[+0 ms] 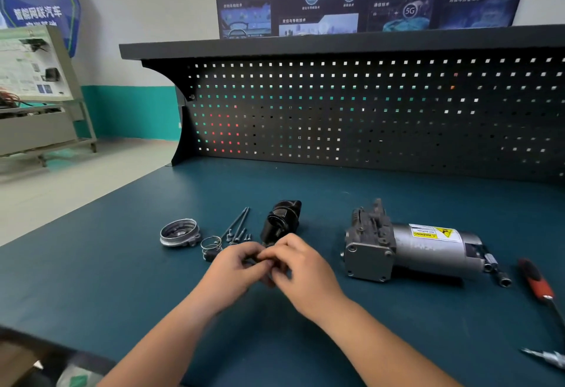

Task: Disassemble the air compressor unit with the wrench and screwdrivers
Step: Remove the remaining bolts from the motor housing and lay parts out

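Note:
The grey air compressor unit (409, 249) lies on its side on the blue bench, right of centre, with a yellow warning label on its motor. My left hand (235, 267) and my right hand (293, 264) meet in front of me, fingers pinching a small dark part (255, 261) between them; most of that part is hidden. Just behind my hands stands a black plastic housing (281, 221). Further left lie long bolts and small screws (237, 227), wire hose clamps (211, 244) and a round metal cover (179, 232).
A red-and-black handled screwdriver (536, 284) lies at the right edge, with two sockets (496, 270) near the motor's end and a metal tool tip (547, 356) at the lower right. A black pegboard (367, 111) closes the back of the bench.

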`<action>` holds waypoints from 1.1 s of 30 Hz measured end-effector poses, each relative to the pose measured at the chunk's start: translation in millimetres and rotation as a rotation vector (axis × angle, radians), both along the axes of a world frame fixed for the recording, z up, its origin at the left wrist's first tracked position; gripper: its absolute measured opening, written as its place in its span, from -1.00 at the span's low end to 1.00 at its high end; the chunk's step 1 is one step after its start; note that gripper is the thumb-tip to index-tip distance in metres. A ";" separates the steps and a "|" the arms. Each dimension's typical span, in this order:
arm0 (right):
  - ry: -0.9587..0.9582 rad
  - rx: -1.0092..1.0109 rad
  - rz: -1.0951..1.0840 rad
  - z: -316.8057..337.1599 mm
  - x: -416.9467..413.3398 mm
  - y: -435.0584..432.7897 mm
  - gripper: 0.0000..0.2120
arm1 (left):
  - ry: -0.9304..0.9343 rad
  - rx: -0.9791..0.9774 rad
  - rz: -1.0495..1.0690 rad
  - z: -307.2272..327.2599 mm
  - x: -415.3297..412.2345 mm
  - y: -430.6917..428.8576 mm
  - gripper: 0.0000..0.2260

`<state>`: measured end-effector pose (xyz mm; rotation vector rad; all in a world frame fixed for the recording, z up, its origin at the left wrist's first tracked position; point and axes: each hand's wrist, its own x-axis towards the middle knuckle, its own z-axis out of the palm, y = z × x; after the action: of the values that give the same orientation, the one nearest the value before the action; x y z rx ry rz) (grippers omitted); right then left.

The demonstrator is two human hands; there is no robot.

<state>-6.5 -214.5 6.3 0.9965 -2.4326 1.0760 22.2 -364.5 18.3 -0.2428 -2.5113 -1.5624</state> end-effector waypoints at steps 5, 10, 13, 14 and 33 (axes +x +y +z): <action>0.004 0.023 0.029 -13.3 6.8 -7.9 -0.69 | 0.049 -0.217 -0.016 0.3 2.5 -17.8 -0.77; -0.203 0.106 0.182 -20.4 10.6 -3.1 -0.64 | 0.119 -0.156 0.312 13.6 -28.0 -65.7 -0.75; -0.281 0.230 0.247 -19.5 7.1 0.8 -0.74 | 0.094 -0.204 0.402 22.5 -71.6 -89.7 -0.85; -0.291 0.268 0.262 -19.3 5.6 2.0 -0.74 | 0.063 -0.237 0.393 22.6 -86.1 -93.2 -0.87; -0.330 0.406 0.267 -24.5 2.9 -0.9 -0.67 | -0.246 -0.919 0.311 3.2 -181.5 -85.9 -0.86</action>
<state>-3.6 -215.3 -18.2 1.3975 -2.9295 0.8983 -159.4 -450.4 21.6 0.2420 -3.0827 -0.2650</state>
